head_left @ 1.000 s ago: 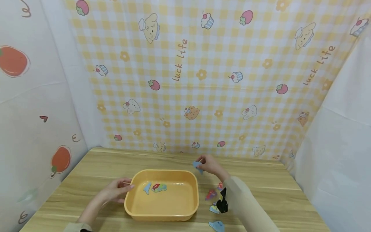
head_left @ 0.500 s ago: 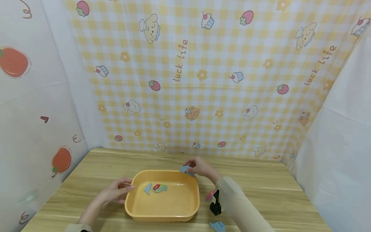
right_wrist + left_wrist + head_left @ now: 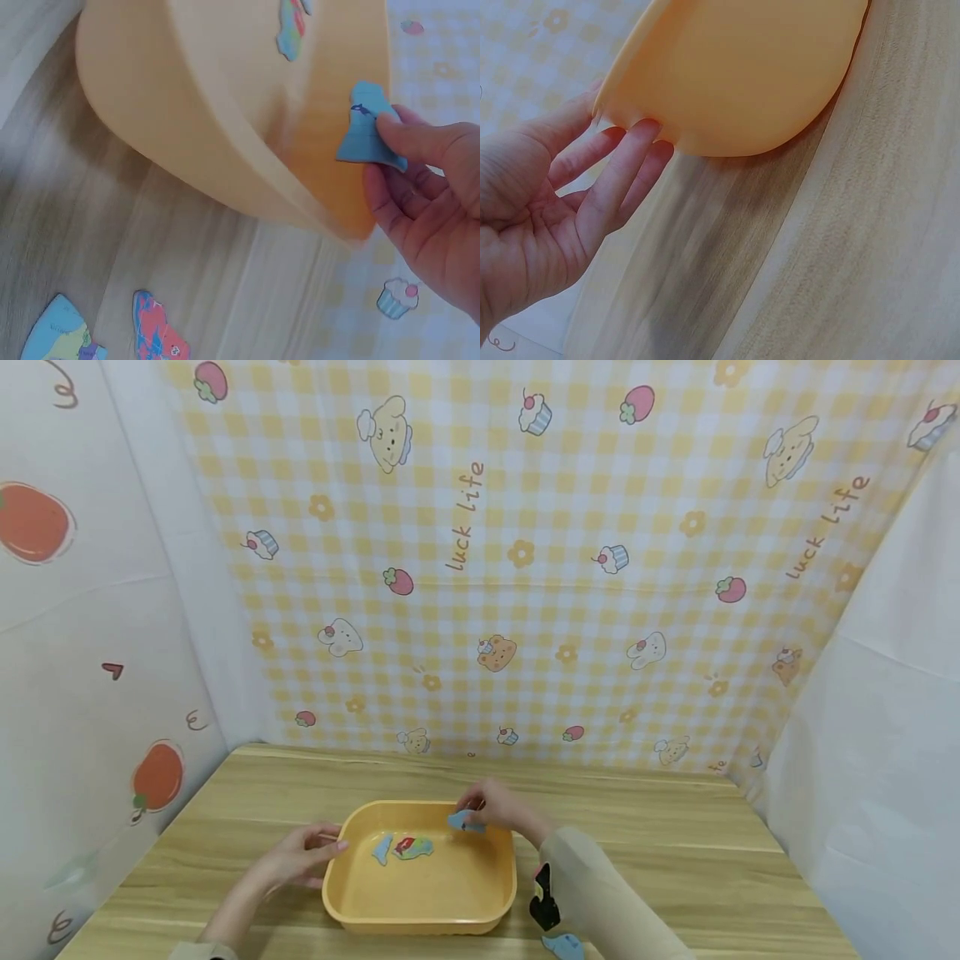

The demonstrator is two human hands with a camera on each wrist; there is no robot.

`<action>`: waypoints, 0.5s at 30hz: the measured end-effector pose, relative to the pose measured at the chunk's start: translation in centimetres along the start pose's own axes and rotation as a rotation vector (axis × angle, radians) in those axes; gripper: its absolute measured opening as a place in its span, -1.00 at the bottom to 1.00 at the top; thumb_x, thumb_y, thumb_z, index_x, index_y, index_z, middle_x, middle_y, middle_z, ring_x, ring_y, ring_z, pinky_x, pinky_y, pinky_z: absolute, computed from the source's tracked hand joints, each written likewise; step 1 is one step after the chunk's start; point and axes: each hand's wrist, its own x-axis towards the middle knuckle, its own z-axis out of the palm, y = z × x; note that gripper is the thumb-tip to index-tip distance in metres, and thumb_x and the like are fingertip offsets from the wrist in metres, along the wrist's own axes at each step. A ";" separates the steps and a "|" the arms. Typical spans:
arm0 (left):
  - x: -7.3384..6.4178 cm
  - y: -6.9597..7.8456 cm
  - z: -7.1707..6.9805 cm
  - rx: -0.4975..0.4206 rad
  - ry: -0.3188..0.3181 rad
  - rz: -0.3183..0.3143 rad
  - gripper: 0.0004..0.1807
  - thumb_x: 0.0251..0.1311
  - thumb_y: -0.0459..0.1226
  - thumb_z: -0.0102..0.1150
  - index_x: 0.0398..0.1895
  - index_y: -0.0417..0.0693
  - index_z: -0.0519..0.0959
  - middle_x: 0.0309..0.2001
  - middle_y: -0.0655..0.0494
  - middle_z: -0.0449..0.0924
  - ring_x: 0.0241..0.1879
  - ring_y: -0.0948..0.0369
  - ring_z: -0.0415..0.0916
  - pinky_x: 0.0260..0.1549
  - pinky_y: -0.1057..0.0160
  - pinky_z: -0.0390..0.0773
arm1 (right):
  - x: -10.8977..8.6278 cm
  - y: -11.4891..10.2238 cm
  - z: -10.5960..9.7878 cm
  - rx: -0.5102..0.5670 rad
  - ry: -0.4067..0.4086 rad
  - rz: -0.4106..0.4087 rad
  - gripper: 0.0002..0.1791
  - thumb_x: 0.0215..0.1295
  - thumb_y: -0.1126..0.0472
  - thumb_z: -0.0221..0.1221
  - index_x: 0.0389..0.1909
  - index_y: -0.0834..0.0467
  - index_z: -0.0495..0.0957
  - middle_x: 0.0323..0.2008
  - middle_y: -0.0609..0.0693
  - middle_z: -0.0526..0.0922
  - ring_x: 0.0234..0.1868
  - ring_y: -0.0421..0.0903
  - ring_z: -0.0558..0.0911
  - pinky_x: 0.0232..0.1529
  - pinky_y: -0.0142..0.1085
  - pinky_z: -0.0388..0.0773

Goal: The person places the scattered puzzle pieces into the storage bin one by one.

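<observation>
My right hand (image 3: 498,806) pinches a light blue puzzle piece (image 3: 365,127) between thumb and fingers. A small dark whale is printed on it. In the head view the piece hangs over the back right of a yellow plastic tub (image 3: 420,925), inside its rim. Two other pieces lie on the tub floor: a small blue one (image 3: 382,849) and a red, yellow and green one (image 3: 414,848). At the tub's left side my left hand (image 3: 303,853) grips the wall, thumb at the rim. Its fingertips (image 3: 643,131) touch the outside of the wall.
On the wooden table (image 3: 675,835), right of the tub, lies a blue piece (image 3: 564,946). The right wrist view shows a red and blue piece (image 3: 157,330) and a blue and yellow piece (image 3: 61,334). A checked cloth (image 3: 570,610) hangs behind.
My right hand has moved left and slightly nearer, carrying the blue puzzle piece from behind the tub's right corner to over its inside. The left hand and the tub stay put.
</observation>
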 end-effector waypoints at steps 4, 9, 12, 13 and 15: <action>0.0 0.1 0.0 0.006 -0.001 0.001 -0.31 0.23 -0.12 0.08 0.18 -0.52 0.14 -0.02 -0.31 0.40 -0.26 0.19 0.53 -0.28 0.08 0.70 | 0.1 -0.3 0.9 -0.123 -0.030 -0.001 -0.87 0.12 0.41 0.18 -0.31 0.21 0.65 -0.34 0.03 0.68 -0.34 -0.19 0.58 -0.32 -0.52 0.55; -0.1 0.2 0.0 0.015 -0.005 0.002 -0.28 0.23 -0.11 0.08 0.19 -0.53 0.12 -0.01 -0.34 0.39 -0.25 0.19 0.54 -0.28 0.08 0.70 | 0.3 -0.6 2.0 -0.187 -0.030 0.010 -0.84 0.11 0.46 0.16 -0.34 0.21 0.65 -0.36 0.02 0.68 -0.38 -0.24 0.56 -0.36 -0.55 0.53; -0.1 0.2 0.0 0.018 -0.004 0.005 -0.29 0.23 -0.11 0.07 0.19 -0.53 0.12 -0.01 -0.35 0.38 -0.25 0.19 0.54 -0.27 0.08 0.70 | 0.3 -0.8 2.5 -0.214 -0.042 0.031 -0.81 0.14 0.46 0.13 -0.30 0.20 0.65 -0.32 0.02 0.68 -0.32 -0.21 0.59 -0.29 -0.52 0.57; -0.1 0.1 -0.1 0.021 -0.005 0.009 -0.29 0.24 -0.11 0.06 0.19 -0.54 0.12 -0.01 -0.35 0.39 -0.25 0.19 0.54 -0.28 0.08 0.70 | 0.3 -0.9 2.7 -0.230 -0.050 0.032 -0.80 0.16 0.46 0.11 -0.28 0.20 0.65 -0.30 0.01 0.68 -0.30 -0.20 0.59 -0.27 -0.51 0.58; -0.1 0.0 0.0 0.022 -0.006 0.013 -0.30 0.24 -0.12 0.06 0.18 -0.54 0.12 -0.02 -0.35 0.39 -0.26 0.18 0.54 -0.28 0.08 0.70 | 0.3 -1.0 3.1 -0.257 -0.070 0.034 -0.78 0.18 0.46 0.10 -0.26 0.19 0.65 -0.27 0.01 0.68 -0.25 -0.18 0.60 -0.23 -0.49 0.59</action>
